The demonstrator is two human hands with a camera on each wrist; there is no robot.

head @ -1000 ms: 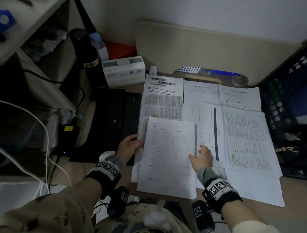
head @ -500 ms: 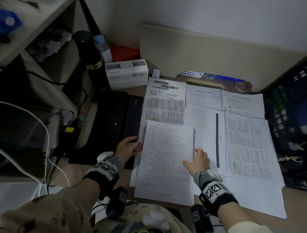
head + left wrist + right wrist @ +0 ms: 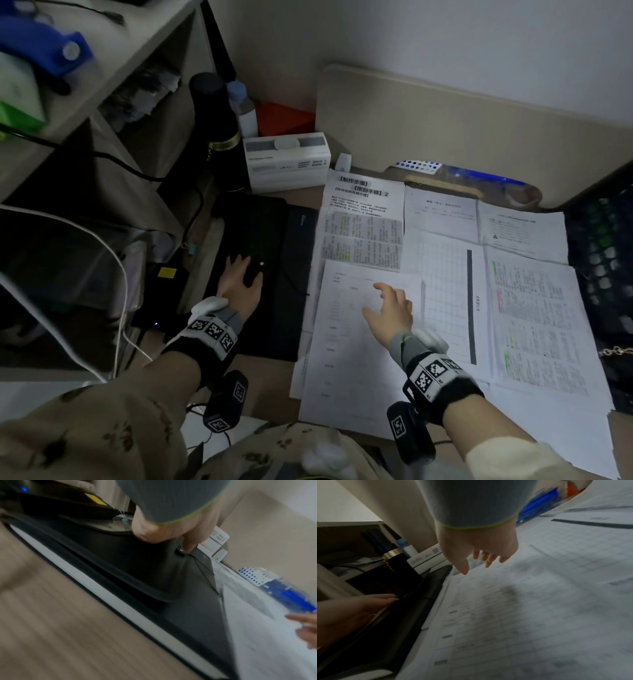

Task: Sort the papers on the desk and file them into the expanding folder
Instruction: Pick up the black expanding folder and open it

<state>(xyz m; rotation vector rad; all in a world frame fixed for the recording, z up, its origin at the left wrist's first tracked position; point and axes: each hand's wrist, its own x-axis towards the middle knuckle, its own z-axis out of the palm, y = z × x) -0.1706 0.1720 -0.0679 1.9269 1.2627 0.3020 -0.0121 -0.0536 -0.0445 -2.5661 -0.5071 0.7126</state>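
The black expanding folder point(image 3: 270, 308) lies shut at the desk's left, its flap fastened by a small snap button point(image 3: 262, 263). My left hand point(image 3: 247, 271) rests flat on the flap, with its thumb next to the button point(image 3: 179, 550). Several printed papers cover the desk to the right. Nearest is a white form sheet point(image 3: 349, 359), then a grid sheet point(image 3: 445, 291) and a highlighted text sheet point(image 3: 534, 325). My right hand point(image 3: 372, 298) hovers over the form sheet point(image 3: 505, 615) with fingers spread, holding nothing, and casts a shadow on the sheet.
Behind the folder stand a black flask point(image 3: 219, 130), a white box point(image 3: 287, 161), a small bottle point(image 3: 244, 109) and a red box point(image 3: 284, 118). A clear pencil case point(image 3: 479, 183) lies behind the papers. A black crate point(image 3: 603, 274) bounds the right, with shelves and cables point(image 3: 120, 274) on the left.
My left hand has left the papers' left edge and moved up onto the folder flap. My right hand has gone from the form sheet's right edge to above its middle.
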